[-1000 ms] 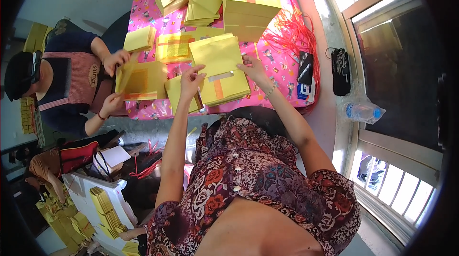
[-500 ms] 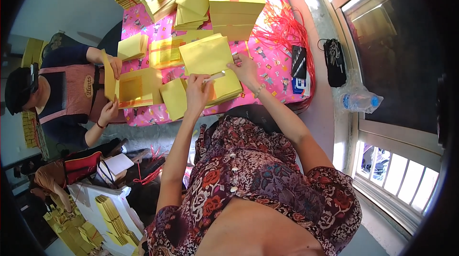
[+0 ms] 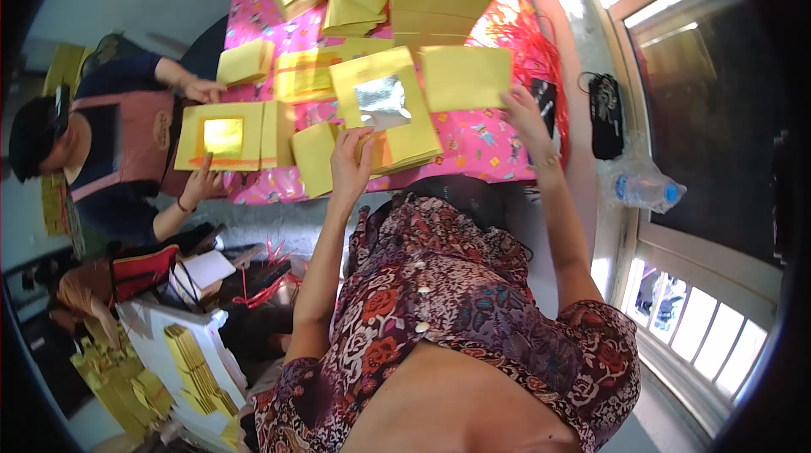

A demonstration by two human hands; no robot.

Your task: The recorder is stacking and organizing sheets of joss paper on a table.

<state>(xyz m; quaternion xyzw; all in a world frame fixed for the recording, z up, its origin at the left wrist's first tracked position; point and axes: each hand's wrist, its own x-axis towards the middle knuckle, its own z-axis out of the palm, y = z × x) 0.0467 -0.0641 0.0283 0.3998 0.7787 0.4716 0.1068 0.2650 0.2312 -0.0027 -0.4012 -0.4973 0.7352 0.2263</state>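
Observation:
A stack of yellow paper folders [image 3: 410, 98] lies in front of me, its top one showing a shiny silver square. My left hand [image 3: 349, 170] is at the stack's near left edge, over an orange patch, fingers bent together; what they pinch is hidden. Out to the right, my right hand [image 3: 530, 123] grips the near right corner of a plain yellow paper panel [image 3: 466, 79]. This panel spreads beside the stack; whether the two are joined, I cannot tell. Another yellow piece [image 3: 314, 161] sits left of the stack.
Tall yellow stacks [image 3: 439, 9] stand at the back of the pink patterned table [image 3: 473, 144], with red ribbons [image 3: 528, 43] to their right. At left, a co-worker [image 3: 127, 140] handles a yellow folder with a gold square. A bottle [image 3: 646, 189] stands by the window.
My right hand has moved right with the yellow panel, uncovering the silver square. A pale strip at my left hand no longer shows. The co-worker's folder now lies flat. The view has shifted slightly.

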